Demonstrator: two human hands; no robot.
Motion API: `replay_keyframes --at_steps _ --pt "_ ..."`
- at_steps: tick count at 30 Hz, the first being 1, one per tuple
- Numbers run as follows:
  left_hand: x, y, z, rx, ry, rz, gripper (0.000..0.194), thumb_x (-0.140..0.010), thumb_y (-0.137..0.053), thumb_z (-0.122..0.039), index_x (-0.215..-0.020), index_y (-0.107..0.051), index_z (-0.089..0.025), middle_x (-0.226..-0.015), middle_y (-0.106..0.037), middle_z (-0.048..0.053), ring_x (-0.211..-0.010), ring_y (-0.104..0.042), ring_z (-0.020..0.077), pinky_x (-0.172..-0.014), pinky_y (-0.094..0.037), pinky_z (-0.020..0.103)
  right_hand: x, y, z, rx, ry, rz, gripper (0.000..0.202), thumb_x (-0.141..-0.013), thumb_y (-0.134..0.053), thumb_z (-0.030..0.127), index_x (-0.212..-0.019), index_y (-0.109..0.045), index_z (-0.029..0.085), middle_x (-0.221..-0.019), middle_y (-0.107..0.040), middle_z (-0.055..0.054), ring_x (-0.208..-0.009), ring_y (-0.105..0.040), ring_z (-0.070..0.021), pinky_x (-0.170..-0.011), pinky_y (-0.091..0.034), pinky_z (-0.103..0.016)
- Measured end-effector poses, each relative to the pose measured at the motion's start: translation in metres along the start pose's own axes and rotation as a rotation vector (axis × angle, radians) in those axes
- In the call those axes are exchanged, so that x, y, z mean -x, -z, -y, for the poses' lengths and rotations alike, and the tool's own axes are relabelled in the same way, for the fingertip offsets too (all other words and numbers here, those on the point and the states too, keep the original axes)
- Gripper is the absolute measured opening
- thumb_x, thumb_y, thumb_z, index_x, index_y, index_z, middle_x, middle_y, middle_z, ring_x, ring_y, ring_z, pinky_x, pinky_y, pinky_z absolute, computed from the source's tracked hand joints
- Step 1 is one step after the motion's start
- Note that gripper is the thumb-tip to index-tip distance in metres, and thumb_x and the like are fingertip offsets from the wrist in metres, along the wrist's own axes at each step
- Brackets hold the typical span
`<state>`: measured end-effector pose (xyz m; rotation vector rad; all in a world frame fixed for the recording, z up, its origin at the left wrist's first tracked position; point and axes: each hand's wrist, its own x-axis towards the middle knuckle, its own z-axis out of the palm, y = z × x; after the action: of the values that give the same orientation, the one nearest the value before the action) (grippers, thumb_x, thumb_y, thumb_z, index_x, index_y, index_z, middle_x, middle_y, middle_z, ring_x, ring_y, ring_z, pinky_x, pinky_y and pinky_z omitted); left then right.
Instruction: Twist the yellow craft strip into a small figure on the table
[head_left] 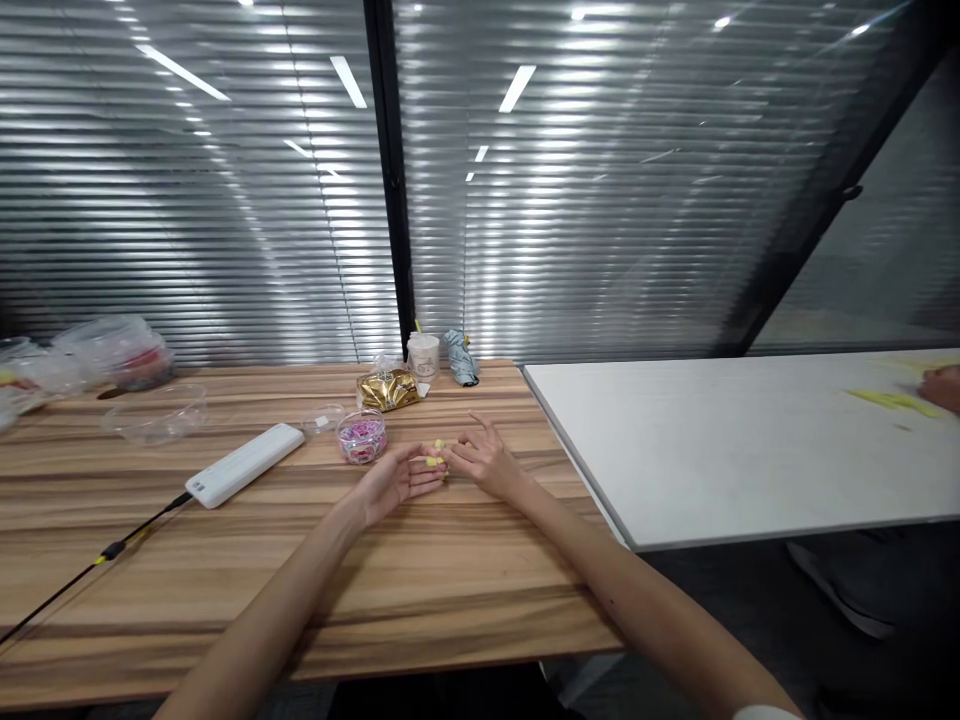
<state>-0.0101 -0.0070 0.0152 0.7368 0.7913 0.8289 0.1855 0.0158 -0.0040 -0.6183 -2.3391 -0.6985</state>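
My left hand (396,482) is palm up over the wood-grain table, its fingers stretched to the right. Small yellow pieces (435,460) lie at its fingertips. My right hand (484,460) meets them from the right, thumb and some fingers drawn together at the yellow pieces, with one finger pointing up and away. Whether it pinches a piece is too small to tell. Just behind my left hand stands a clear round tub (362,437) of pink and purple bits, with a clear lid (324,419) to its left.
A white power bank (245,465) with a black cable, a clear bowl (161,415) and plastic containers (120,350) are at left. Behind are a gold packet (388,390), a cup (424,356) and a blue-grey packet (460,358). Another person's hand (942,387) is over the white table (750,450).
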Motion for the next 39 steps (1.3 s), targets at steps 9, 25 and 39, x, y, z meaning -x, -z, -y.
replay_keyframes --at_steps 9,25,39 --pt "0.002 -0.004 -0.005 -0.034 0.023 -0.064 0.027 -0.083 -0.044 -0.029 -0.084 -0.061 -0.008 -0.081 -0.068 0.014 -0.081 -0.064 0.0209 -0.082 -0.047 0.032 -0.002 0.005 0.005 -0.002 -0.050 -0.028 0.023 -0.089 -0.037 0.013 -0.092 -0.058 0.019 -0.067 -0.059 0.000 -0.068 -0.051 -0.0123 -0.101 -0.022 -0.048" --pt "-0.007 0.002 0.005 -0.120 -0.201 -0.242 0.009 -0.078 -0.050 -0.020 -0.071 -0.050 -0.014 -0.067 -0.063 0.006 -0.067 -0.064 0.0171 -0.074 -0.051 0.032 -0.004 -0.004 0.016 -0.061 -0.168 0.065 0.024 -0.084 -0.046 0.013 -0.105 -0.054 0.021 -0.085 -0.062 -0.003 -0.083 -0.051 -0.0174 -0.100 -0.022 -0.047" --pt "0.003 -0.008 -0.001 -0.176 -0.267 -0.235 0.009 -0.078 -0.050 -0.022 -0.084 -0.047 -0.015 -0.064 -0.065 0.005 -0.068 -0.066 0.0212 -0.071 -0.051 0.036 -0.004 -0.001 0.014 -0.108 -0.150 -0.007 0.021 -0.085 -0.042 0.012 -0.100 -0.056 0.018 -0.078 -0.063 -0.002 -0.077 -0.053 -0.0148 -0.101 -0.022 -0.043"
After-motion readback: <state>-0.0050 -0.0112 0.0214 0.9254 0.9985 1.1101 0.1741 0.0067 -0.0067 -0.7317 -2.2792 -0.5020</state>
